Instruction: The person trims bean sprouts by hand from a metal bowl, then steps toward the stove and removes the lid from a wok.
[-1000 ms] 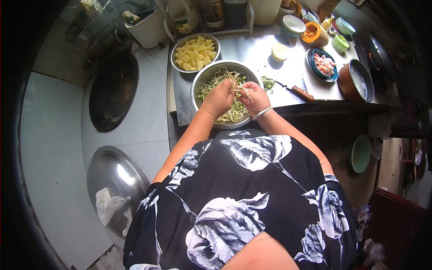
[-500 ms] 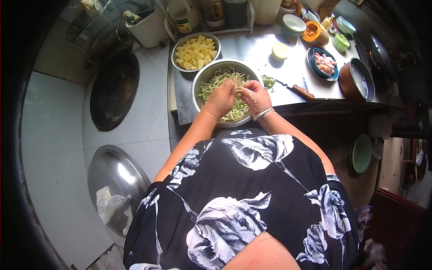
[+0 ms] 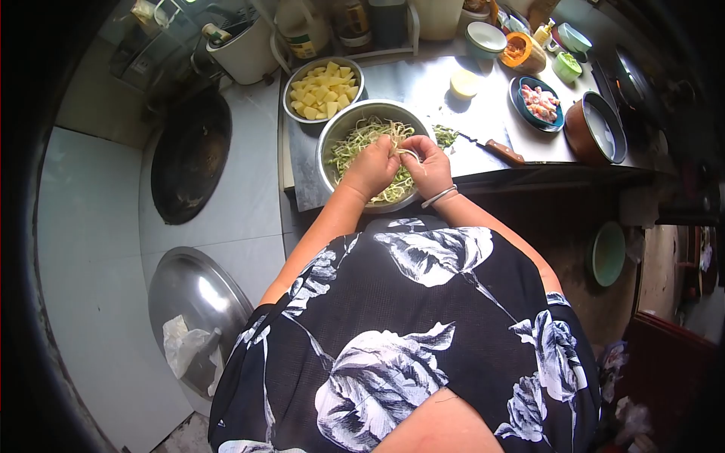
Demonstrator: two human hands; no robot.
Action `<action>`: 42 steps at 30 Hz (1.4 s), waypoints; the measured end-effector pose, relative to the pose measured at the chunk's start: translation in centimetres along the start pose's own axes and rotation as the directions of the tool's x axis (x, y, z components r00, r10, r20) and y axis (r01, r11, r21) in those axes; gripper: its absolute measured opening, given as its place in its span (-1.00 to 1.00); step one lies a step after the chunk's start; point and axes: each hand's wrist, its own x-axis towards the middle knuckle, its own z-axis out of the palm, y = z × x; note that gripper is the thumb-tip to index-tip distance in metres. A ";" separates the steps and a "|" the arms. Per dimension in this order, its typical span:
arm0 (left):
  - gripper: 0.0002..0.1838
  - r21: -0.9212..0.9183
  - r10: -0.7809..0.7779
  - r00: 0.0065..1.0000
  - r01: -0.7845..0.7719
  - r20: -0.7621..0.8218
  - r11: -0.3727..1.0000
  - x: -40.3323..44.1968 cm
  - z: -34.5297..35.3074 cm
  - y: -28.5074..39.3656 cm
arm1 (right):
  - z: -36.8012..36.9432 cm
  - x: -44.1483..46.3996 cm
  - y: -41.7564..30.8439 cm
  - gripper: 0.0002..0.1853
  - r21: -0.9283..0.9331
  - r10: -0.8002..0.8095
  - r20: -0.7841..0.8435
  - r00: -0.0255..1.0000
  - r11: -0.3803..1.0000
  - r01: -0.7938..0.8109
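Observation:
A steel bowl [image 3: 326, 167] full of bean sprouts [image 3: 355, 143] stands on the metal counter in front of me. Over it, my left hand [image 3: 371, 167] is closed around a small bunch of sprouts. Close beside it, my right hand [image 3: 429, 167], with a pale bangle at the wrist, pinches a few sprout strands between thumb and fingers. The two hands nearly touch, and the fingertips partly hide the strands. Some loose sprouts and green bits [image 3: 444, 136] lie just right of the bowl.
Behind the bowl is a bowl of potato chunks [image 3: 325, 89]. A knife [image 3: 502, 152] lies to the right, near the dish of raw meat [image 3: 540, 104], a brown pot [image 3: 596, 130] and a cut pumpkin [image 3: 522, 51]. At left are a black wok [image 3: 190, 158] and a steel lid [image 3: 200, 291].
The strands between my hands now hang less loosely over the right fingers. My right hand has shifted slightly; both hands stay over the bowl. The view has moved a little.

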 end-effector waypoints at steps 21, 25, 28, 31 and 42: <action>-0.84 -0.121 0.096 0.991 -0.107 -0.093 0.987 0.2 -1.3 -0.6 | -0.8 0.3 1.1 -0.91 -0.520 -0.010 -0.015 1.000 0.854 0.001; -0.86 -0.156 -0.089 0.989 0.069 -0.122 0.985 0.4 -2.7 -2.3 | -1.3 0.8 1.0 -0.94 -0.126 0.361 0.008 0.932 0.925 -0.357; -0.85 -0.118 -0.179 0.982 0.171 -0.060 0.978 0.5 -3.2 -3.0 | -1.4 0.9 1.1 -0.92 0.215 0.498 0.109 0.860 0.833 -0.510; -0.88 -0.161 -0.094 0.995 0.098 0.036 0.982 0.1 -2.1 -2.5 | -1.6 0.8 1.4 -0.91 0.443 0.490 0.239 0.839 0.713 -0.543; -0.83 -0.127 -0.060 0.989 0.077 0.136 0.989 -0.2 0.3 -1.3 | -1.0 0.1 1.5 -0.85 0.579 0.372 0.200 0.907 0.702 -0.415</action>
